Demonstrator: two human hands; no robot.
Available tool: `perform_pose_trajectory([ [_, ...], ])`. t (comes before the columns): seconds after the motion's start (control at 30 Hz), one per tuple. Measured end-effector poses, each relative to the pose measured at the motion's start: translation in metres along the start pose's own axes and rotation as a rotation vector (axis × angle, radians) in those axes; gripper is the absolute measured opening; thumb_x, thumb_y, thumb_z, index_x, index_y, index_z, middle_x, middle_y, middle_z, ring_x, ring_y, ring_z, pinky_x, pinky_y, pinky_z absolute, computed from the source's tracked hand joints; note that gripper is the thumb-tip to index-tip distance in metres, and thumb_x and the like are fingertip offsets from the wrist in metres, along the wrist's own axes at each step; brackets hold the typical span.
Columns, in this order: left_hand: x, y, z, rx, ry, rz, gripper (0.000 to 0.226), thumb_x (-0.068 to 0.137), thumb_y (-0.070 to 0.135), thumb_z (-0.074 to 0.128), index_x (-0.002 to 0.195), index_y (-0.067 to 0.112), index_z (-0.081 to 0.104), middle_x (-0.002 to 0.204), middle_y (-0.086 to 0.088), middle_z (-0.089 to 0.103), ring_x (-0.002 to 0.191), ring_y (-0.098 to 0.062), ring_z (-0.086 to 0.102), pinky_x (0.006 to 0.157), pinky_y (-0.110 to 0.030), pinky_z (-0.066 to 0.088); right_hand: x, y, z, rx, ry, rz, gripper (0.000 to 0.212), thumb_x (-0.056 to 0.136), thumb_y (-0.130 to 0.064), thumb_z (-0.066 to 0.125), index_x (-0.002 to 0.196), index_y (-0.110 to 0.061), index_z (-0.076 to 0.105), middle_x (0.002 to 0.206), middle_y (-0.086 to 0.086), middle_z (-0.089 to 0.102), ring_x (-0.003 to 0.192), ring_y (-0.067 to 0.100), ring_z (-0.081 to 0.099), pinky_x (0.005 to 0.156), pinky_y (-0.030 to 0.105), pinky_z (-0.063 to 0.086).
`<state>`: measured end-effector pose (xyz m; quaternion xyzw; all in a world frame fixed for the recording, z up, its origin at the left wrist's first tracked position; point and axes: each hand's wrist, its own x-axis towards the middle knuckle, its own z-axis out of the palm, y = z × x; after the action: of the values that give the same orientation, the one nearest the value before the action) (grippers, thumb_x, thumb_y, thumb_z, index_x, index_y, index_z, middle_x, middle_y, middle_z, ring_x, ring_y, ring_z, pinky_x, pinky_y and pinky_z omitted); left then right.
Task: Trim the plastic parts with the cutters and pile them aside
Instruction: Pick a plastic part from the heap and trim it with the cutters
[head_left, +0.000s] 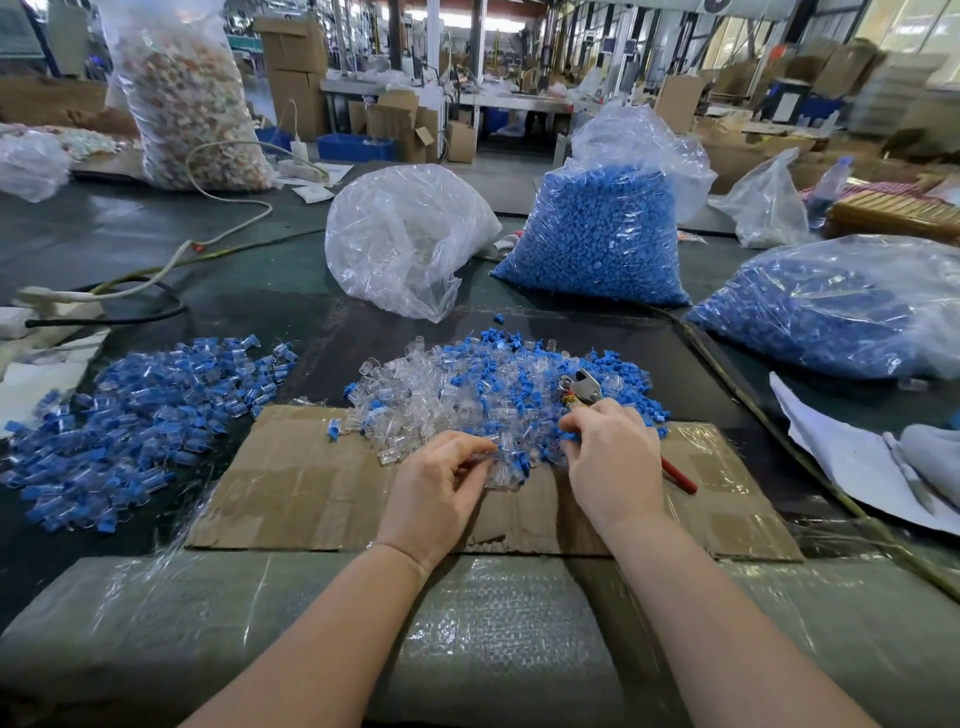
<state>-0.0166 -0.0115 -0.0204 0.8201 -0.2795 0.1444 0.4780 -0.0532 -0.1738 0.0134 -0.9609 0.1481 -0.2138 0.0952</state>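
I had both hands working at the near edge of the mixed heap (498, 384), clear and blue plastic parts, which sat centre on the bench, partly on a flat cardboard sheet (322, 483). I judged the cardboard was there as a work pad, to keep parts off the dark bench top (156, 249) and make them easy to sweep.

Left hand (441, 488) had fingers curled, pinching what looked like a clear part at the heap's near edge; which exact piece, couldn't tell. Right hand (613, 457) was clenched round the cutters (582, 387): metal head stuck out far side of the fist over the heap, one red handle showed near-right behind the palm. It also seemed to nip a blue part w/ thumb and forefinger. Keeping the tool in-hand while picking probably saved a pickup per part.

Done pile (140, 415) lay well apart on the left, mostly blue-in-clear pieces, so trimmed stock wouldn't mix back w/ raw.

Far side: a crumpled clear bag (405, 239), and two bags of blue parts (597, 239) (831, 312) to the right, prob. refill stock within reach.
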Motion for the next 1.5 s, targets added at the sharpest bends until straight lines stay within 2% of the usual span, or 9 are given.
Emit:
perform_pose_trajectory([
  [0.23,0.001,-0.001,0.0,-0.034,-0.007,-0.002,0.009,0.082,0.006,0.067,0.088,0.012,0.068,0.091,0.014,0.056,0.08,-0.002,0.058,0.073,-0.007,0.046,0.01,-0.003,0.004,-0.232,-0.089,0.001,0.022,0.095,-0.021,0.051,0.113,-0.023,0.062,0.113,-0.001,0.053,0.109,0.02,0.046,0.092,0.036,0.035],
  [0.53,0.001,0.0,-0.001,0.006,0.071,-0.004,0.006,0.079,0.007,0.07,0.083,0.01,0.068,0.083,0.016,0.052,0.073,-0.006,0.059,0.069,-0.014,0.05,0.021,-0.007,0.002,-0.181,-0.12,0.031,0.019,0.093,-0.016,0.053,0.109,-0.02,0.063,0.11,0.001,0.058,0.109,0.021,0.049,0.095,0.039,0.034],
  [0.7,0.001,-0.001,-0.002,0.023,0.062,-0.002,0.005,0.08,0.009,0.07,0.084,0.012,0.069,0.08,0.013,0.057,0.073,-0.003,0.056,0.07,-0.013,0.048,0.019,-0.01,0.002,-0.138,-0.1,0.018,0.014,0.095,-0.011,0.049,0.1,-0.02,0.058,0.099,0.0,0.065,0.097,0.021,0.054,0.09,0.037,0.033],
  [0.8,0.0,-0.002,-0.003,0.045,0.048,-0.024,0.008,0.08,0.012,0.07,0.087,0.015,0.069,0.081,0.012,0.06,0.074,0.001,0.054,0.071,-0.013,0.047,0.015,-0.009,0.002,-0.058,-0.019,0.007,0.014,0.096,-0.013,0.047,0.1,-0.019,0.058,0.097,0.0,0.065,0.095,0.02,0.054,0.087,0.034,0.034],
  [0.9,0.001,-0.003,-0.003,-0.037,0.079,-0.091,0.01,0.08,0.012,0.07,0.084,0.02,0.067,0.077,0.014,0.062,0.074,-0.003,0.058,0.071,-0.015,0.048,0.006,-0.016,0.002,0.185,0.069,-0.016,0.015,0.094,-0.012,0.051,0.102,-0.014,0.064,0.098,0.001,0.065,0.094,0.018,0.054,0.088,0.033,0.04],
  [1.0,0.001,-0.003,-0.004,-0.151,0.087,-0.173,0.02,0.081,0.011,0.069,0.08,0.03,0.064,0.077,0.014,0.064,0.074,-0.001,0.06,0.07,-0.008,0.046,-0.011,-0.028,0.007,0.374,0.082,0.003,0.012,0.092,-0.013,0.056,0.099,-0.016,0.064,0.094,-0.002,0.065,0.09,0.012,0.054,0.089,0.032,0.043],
  [1.2,0.003,-0.004,-0.005,-0.229,0.14,-0.26,0.023,0.08,0.007,0.069,0.079,0.03,0.063,0.081,0.006,0.066,0.076,-0.003,0.06,0.07,-0.009,0.046,-0.035,-0.033,0.025,0.426,0.096,-0.023,0.018,0.091,-0.01,0.057,0.102,-0.019,0.068,0.096,-0.005,0.066,0.095,0.016,0.056,0.081,0.031,0.034],
  [1.37,0.002,-0.006,-0.005,-0.273,0.097,-0.279,0.023,0.083,0.009,0.067,0.091,0.03,0.066,0.081,0.006,0.066,0.075,-0.003,0.059,0.068,-0.008,0.046,-0.038,-0.033,0.024,0.498,0.126,-0.051,0.017,0.087,-0.009,0.063,0.101,-0.017,0.07,0.093,-0.004,0.068,0.089,0.016,0.058,0.081,0.03,0.04],
  [1.5,0.001,-0.006,-0.003,-0.252,0.027,-0.251,0.024,0.083,0.009,0.067,0.085,0.032,0.067,0.081,0.011,0.068,0.075,0.001,0.062,0.072,-0.016,0.05,-0.039,-0.032,0.026,0.592,0.096,-0.017,0.004,0.085,-0.015,0.067,0.089,-0.014,0.069,0.082,-0.001,0.069,0.075,0.023,0.059,0.075,0.039,0.047],
])
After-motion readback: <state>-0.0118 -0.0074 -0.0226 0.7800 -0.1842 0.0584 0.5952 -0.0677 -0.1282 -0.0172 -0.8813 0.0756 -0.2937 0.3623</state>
